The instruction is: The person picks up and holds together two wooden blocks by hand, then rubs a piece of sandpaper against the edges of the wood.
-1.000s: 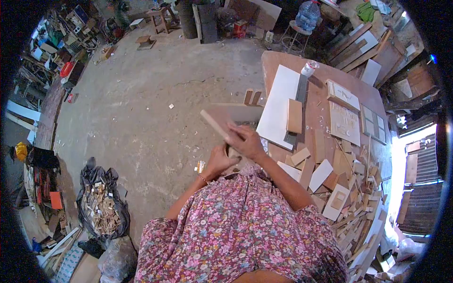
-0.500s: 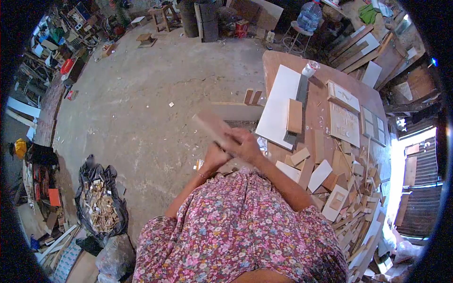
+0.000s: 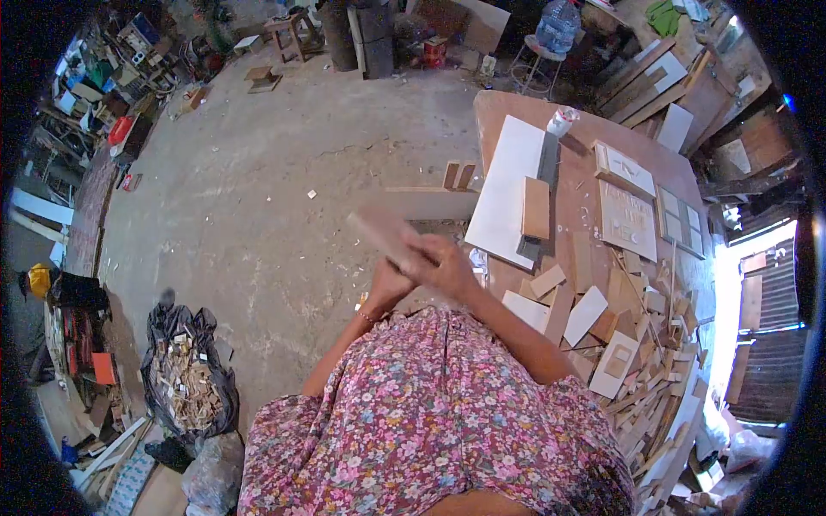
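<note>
A flat, brownish piece of wood point(image 3: 377, 233), smeared by motion, slants up and left in front of my body. My right hand point(image 3: 446, 268) is closed over its near end from the right side. My left hand point(image 3: 391, 285) grips the same piece from below and to the left, its fingers partly hidden. Whether a second small thing lies between the hands, I cannot tell. Just beyond the hands stands a low wooden board point(image 3: 430, 204) with two short upright pieces point(image 3: 458, 175).
To the right is a wooden table point(image 3: 572, 185) bearing a long white board point(image 3: 512, 193), a white cup point(image 3: 562, 121) and a lettered panel point(image 3: 627, 222). Wood offcuts point(image 3: 615, 365) pile up nearer me. A black bag of scraps point(image 3: 191, 378) sits on the floor at left.
The wood piece has shifted slightly, still held in both hands, which stay close together. The whole view has moved a little with my head.
</note>
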The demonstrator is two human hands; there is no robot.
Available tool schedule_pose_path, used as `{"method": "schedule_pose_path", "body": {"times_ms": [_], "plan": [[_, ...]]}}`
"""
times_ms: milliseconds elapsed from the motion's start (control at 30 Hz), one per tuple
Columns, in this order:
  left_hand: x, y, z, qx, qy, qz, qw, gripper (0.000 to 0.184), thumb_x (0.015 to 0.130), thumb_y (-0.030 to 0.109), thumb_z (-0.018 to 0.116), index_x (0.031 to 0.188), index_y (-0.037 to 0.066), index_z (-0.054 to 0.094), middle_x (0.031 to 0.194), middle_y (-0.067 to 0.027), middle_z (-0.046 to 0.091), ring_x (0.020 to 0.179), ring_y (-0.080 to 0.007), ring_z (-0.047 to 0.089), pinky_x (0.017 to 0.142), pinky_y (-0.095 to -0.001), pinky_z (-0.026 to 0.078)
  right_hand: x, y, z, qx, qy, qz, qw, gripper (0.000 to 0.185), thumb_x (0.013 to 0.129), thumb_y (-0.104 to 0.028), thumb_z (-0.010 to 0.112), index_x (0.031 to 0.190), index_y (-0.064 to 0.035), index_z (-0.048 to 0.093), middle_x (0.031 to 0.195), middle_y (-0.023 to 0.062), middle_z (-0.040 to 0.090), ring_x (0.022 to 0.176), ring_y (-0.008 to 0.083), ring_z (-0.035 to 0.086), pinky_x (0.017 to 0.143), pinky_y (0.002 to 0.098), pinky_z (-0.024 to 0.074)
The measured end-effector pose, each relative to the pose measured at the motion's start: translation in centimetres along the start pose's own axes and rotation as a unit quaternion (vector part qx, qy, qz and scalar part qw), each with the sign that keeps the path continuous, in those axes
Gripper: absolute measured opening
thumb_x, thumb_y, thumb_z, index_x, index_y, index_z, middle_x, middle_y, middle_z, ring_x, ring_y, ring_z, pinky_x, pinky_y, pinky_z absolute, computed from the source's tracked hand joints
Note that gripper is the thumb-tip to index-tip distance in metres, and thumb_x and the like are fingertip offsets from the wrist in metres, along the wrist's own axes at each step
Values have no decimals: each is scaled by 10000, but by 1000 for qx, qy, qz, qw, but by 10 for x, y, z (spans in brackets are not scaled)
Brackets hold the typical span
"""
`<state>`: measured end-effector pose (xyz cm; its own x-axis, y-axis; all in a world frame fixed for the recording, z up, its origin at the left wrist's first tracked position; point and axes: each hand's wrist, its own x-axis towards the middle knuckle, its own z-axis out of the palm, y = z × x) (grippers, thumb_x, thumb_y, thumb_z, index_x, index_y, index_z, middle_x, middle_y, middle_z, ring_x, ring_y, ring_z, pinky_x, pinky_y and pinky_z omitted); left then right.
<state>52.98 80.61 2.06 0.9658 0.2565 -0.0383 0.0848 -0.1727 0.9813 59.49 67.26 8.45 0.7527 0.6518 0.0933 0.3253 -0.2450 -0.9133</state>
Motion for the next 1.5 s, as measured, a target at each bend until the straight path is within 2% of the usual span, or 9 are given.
{"method": "schedule_pose_path", "body": {"times_ms": [133, 200, 333, 467, 667, 800, 1067, 1267, 1500], "plan": [[-8, 36, -7, -61, -4, 14, 998, 578, 571, 279, 727, 1037, -5, 538, 891, -164, 620, 840, -245, 602, 726, -349, 476, -13, 5, 3, -67, 4, -41, 997, 529, 714, -361, 688, 1164, -107, 576, 1096, 146, 564, 1021, 243, 550, 858, 338, 441], [-5, 59, -9, 212, -125, -127, 961, 591, 549, 256, 728, 1027, -28, 529, 914, -186, 608, 857, -273, 598, 739, -349, 476, -1, 4, -4, -141, 53, -56, 987, 529, 715, -361, 687, 1165, -107, 574, 1084, 146, 573, 1004, 250, 560, 851, 334, 444], [-11, 37, 3, 153, -49, 83, 984, 656, 541, 251, 717, 1064, -87, 512, 921, -225, 606, 877, -311, 606, 752, -360, 476, 16, 12, -14, -29, 52, 68, 996, 515, 721, -364, 685, 1148, -96, 580, 1046, 153, 595, 979, 255, 574, 837, 330, 449], [-6, 12, -5, 14, -19, -62, 998, 588, 577, 281, 738, 1047, -25, 560, 954, -194, 616, 899, -301, 607, 759, -353, 478, -2, -3, 1, -24, 13, -28, 999, 506, 732, -358, 683, 1144, -84, 583, 1070, 145, 592, 1000, 250, 568, 853, 323, 443], [-7, 42, -8, 88, -36, 12, 995, 531, 608, 306, 705, 1003, -21, 567, 961, -211, 610, 906, -335, 596, 775, -370, 469, -2, 4, 1, -139, 18, -59, 988, 538, 733, -341, 685, 1181, -73, 554, 1095, 133, 588, 1001, 228, 569, 873, 325, 436], [-12, 54, -1, 177, -51, 16, 983, 597, 546, 248, 700, 1041, -45, 543, 1016, -223, 587, 948, -349, 573, 822, -373, 445, 23, 15, -9, 30, 62, 8, 998, 542, 743, -365, 668, 1201, -104, 542, 1060, 127, 605, 938, 220, 597, 859, 305, 442], [-10, 28, -6, -5, -31, -11, 999, 499, 646, 297, 704, 1044, 29, 563, 993, -160, 610, 922, -272, 595, 782, -363, 463, -6, -30, -10, 3, -51, -32, 998, 516, 748, -360, 664, 1178, -91, 563, 1142, 135, 552, 1060, 255, 528, 891, 337, 423], [-9, 45, 0, 185, -39, 32, 981, 683, 521, 260, 703, 1094, -57, 510, 998, -218, 593, 948, -350, 577, 803, -396, 456, 28, 20, -7, 11, 73, -6, 997, 561, 713, -417, 677, 1151, -81, 577, 982, 161, 619, 867, 293, 613, 812, 320, 457], [-10, 21, -11, -16, -36, 11, 999, 560, 626, 267, 714, 1083, -5, 539, 993, -200, 605, 927, -338, 587, 785, -368, 472, -6, -19, -4, -91, -26, -51, 994, 548, 720, -409, 673, 1178, -126, 567, 1169, 161, 534, 1071, 287, 528, 872, 362, 441]]}}
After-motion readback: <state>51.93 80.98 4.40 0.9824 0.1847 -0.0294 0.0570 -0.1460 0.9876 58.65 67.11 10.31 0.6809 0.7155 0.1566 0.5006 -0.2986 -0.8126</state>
